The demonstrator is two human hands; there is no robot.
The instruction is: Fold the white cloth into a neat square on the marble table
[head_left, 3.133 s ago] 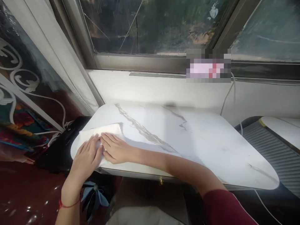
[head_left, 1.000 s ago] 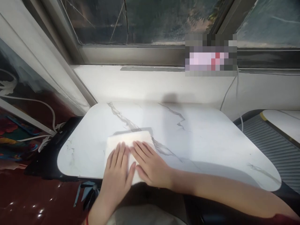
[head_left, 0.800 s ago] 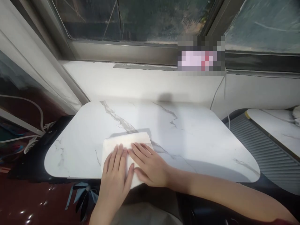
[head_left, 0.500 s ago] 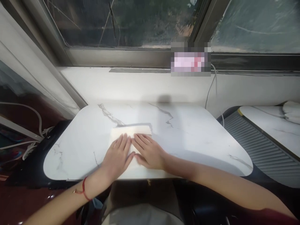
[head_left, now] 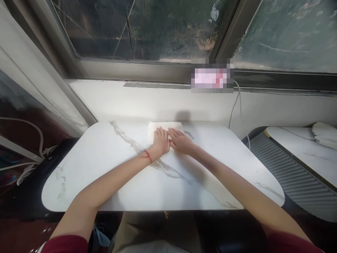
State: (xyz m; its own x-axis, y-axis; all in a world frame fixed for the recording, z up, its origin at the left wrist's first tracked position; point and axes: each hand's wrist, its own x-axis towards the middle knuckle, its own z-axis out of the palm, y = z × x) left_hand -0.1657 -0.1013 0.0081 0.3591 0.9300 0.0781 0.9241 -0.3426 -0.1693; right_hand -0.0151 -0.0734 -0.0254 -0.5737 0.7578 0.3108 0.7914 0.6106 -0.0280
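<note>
A folded cream-white cloth [head_left: 168, 124] lies flat near the far edge of the white marbled tabletop [head_left: 86, 168]. My left hand [head_left: 161, 140] rests palm down on it with the fingers stretched out. Beside it my right hand [head_left: 180, 141] also lies flat on the cloth, its fingers pointing up and left. The two hands almost meet at the thumbs. A red cord bracelet [head_left: 147, 154] circles my left wrist. The cloth's near part is hidden under both hands.
Behind the table stand a white wall [head_left: 147, 103] and a window frame [head_left: 105, 72]. A pale cable [head_left: 239, 109] hangs from the sill at right. Further right are a grey ribbed panel [head_left: 284, 168] and a second marbled top [head_left: 295, 137] with a white bundled cloth [head_left: 326, 133].
Both hands have moved away from me and a little to the right, carrying the cloth from the near part of the tabletop to its far edge.
</note>
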